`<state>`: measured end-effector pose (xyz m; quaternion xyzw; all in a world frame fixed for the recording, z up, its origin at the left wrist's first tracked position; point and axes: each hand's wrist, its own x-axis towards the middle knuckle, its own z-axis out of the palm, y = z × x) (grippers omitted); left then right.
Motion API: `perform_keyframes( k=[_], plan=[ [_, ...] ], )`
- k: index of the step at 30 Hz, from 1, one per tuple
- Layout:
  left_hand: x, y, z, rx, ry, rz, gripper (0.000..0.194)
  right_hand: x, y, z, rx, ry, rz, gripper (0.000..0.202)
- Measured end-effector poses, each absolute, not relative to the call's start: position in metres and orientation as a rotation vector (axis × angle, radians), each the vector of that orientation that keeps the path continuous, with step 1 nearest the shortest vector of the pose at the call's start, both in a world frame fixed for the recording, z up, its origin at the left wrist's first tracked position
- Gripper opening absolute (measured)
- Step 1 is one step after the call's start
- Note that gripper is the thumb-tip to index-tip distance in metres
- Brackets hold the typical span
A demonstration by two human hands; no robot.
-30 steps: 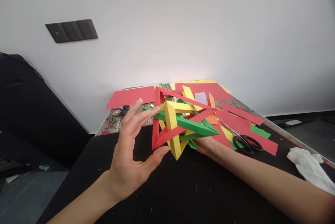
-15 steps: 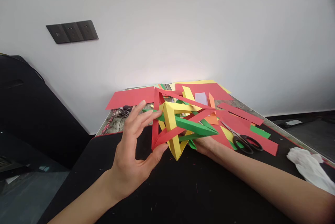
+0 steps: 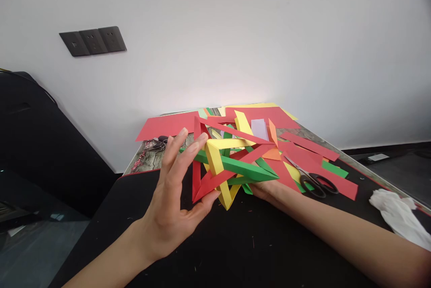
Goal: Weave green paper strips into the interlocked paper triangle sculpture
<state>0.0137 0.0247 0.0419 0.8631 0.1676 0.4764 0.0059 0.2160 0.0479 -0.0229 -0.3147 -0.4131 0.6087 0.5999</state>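
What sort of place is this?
Probably a papercraft table indoors, beside a pale wall; I can't tell whether it's a home or a classroom. The clues are the red paper sheet, the black-handled scissors and the wall sockets.

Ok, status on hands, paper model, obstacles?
Left hand touching red-yellow-green paper model. Right hand behind it, partly hidden. Scissors lie apart, on paper strips.

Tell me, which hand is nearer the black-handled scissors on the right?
Right. The right hand is just left of the black-handled scissors, partly hidden behind the folded paper model; the left hand is farther away, at the model's left side.
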Motion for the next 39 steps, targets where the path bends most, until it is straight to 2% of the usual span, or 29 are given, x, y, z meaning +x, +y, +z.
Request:
perform_keyframes(
  k=[15,22,27,35,39],
  plan=[
    [0.0131,0.0272,0.0390,2.630,0.543,1.532,0.098,0.2141,0.0480,-0.0207,-0.775,-0.993,1.381,0.036],
    [0.0121,0.0301,0.0407,2.672,0.446,1.555,0.104,0.2155,0.0486,-0.0243,-0.796,-0.976,1.386,0.036],
    [0.0114,0.0309,0.0416,2.665,0.507,1.542,0.100,0.2154,0.0502,-0.0265,-0.791,-0.979,1.397,0.038],
    [0.0122,0.0308,0.0413,2.648,0.498,1.600,0.101,0.2133,0.0505,-0.0219,-0.793,-0.966,1.424,0.030],
    [0.0124,0.0293,0.0418,2.508,0.531,1.773,0.087,0.2130,0.0509,-0.0229,-0.787,-0.955,1.417,0.025]
  ],
)
